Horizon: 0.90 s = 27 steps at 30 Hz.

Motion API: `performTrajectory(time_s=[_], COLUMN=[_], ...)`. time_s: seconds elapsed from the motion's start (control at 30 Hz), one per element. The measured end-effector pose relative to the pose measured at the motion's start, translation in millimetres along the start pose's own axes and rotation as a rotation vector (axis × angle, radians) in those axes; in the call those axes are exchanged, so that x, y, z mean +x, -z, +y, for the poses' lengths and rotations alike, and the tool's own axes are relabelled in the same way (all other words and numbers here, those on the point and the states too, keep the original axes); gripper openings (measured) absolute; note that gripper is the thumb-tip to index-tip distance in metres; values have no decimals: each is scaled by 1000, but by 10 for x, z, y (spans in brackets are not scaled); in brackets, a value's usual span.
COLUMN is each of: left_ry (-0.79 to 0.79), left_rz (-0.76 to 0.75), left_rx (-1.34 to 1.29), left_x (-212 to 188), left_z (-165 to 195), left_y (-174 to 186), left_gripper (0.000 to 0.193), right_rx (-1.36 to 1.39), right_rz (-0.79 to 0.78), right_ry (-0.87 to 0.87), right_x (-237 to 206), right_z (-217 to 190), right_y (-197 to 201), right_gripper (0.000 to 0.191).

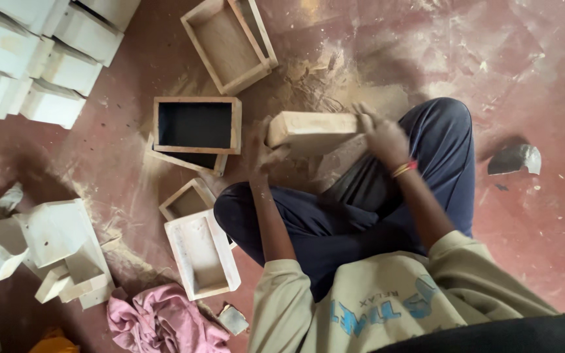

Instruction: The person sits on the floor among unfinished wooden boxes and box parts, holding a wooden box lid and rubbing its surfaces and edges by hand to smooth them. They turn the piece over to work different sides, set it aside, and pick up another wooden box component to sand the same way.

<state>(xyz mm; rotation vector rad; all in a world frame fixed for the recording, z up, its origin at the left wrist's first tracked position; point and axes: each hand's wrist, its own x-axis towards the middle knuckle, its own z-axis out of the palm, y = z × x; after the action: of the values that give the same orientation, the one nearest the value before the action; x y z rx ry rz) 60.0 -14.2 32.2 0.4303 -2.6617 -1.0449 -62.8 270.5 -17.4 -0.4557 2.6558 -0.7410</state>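
Down on the dusty red floor (132, 163) I've got the pale rectangular wooden box (312, 129) lying sideways above my knees, left hand (264, 151) fingers curled on its near-left end, right hand (382, 136) gripping the other.

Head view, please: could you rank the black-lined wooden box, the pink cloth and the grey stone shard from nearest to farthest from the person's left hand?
From the left hand:
1. Black-lined wooden box, just beside the hand, toward the picture's left.
2. Pink cloth, on the floor near the bottom edge, left of the person's knee.
3. Grey stone shard, far across on the picture's right, past the right hand.
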Motion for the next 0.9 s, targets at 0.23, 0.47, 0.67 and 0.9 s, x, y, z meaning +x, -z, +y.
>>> performTrajectory(time_s=[0.23,0.47,0.67,0.9], left_ry=[-353,-208,132,63], left_rz=[111,247,191,342], left_rx=[376,237,-617,-189], left_x=[-44,-30,42,56], left_z=[191,120,226,415], left_y=[42,-30,-115,-447], left_gripper=[52,67,63,76], right_rx=[519,537,600,675], right_rz=[117,-152,-205,113], right_ry=[214,379,229,658], right_x=[-212,-476,-541,-657], right_z=[-110,-996,-1152,-1108], right_y=[551,165,68,186], right_gripper=[47,54,61,45])
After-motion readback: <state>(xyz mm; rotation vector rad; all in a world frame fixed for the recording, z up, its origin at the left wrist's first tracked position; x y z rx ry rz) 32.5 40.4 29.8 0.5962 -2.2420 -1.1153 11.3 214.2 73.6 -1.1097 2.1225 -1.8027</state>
